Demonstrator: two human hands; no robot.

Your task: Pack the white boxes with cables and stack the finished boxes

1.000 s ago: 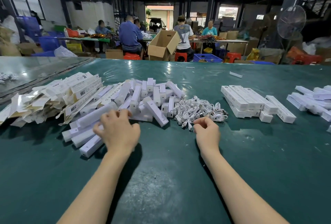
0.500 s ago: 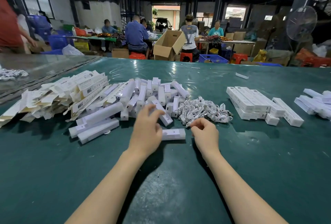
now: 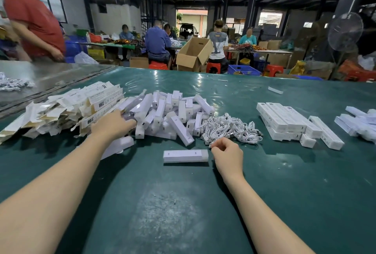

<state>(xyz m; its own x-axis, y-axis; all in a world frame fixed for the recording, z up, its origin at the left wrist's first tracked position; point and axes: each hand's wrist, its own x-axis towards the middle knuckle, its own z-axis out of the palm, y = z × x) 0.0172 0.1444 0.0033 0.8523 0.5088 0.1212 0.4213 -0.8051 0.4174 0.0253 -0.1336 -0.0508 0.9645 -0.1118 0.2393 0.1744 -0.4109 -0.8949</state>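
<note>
A single long white box (image 3: 185, 155) lies flat on the green table (image 3: 183, 203) between my hands. Just right of its end, my right hand (image 3: 227, 155) has its fingers curled, pinching a strand at the near edge of the white cable pile (image 3: 230, 127). My left hand (image 3: 114, 125) reaches forward-left with fingers spread, its tips touching the heap of loose white boxes (image 3: 173, 111) beside the flat unfolded cartons (image 3: 67, 109). Finished boxes (image 3: 284, 119) are stacked at the right.
More white boxes (image 3: 358, 121) lie at the far right edge, and one stray piece (image 3: 275, 90) farther back. A person in a red shirt (image 3: 34, 22) stands at the left by a second table (image 3: 40, 76). Seated workers, cardboard cartons and stools are behind the table.
My left hand carried one white box from the left pile to the middle, let it go, and went back to the heap. My right hand stayed put. A person in red came in at left.
</note>
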